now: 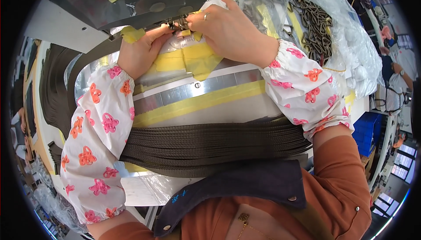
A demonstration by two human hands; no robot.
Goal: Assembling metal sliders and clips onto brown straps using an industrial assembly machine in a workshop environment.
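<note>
My left hand (141, 50) and my right hand (228, 33) meet under the head of a grey sewing machine (131, 7). Between their fingertips sits a small metal buckle (180, 24) on a dark strap, right at the needle area. Both hands pinch this piece; the strap end itself is mostly hidden by my fingers. A dark webbing strap (94, 53) curves away to the left from my left hand. Both forearms wear white sleeve covers with pink and orange flowers. A thick stack of dark webbing straps (210, 141) lies across my lap edge of the table.
Yellow tape strips (197, 102) and a metal plate (206, 86) cover the machine bed. A clear plastic bag of bronze metal buckles (313, 23) lies at the right. Piles of dark straps (52, 86) lie at the left. Another person (397, 71) works at the far right.
</note>
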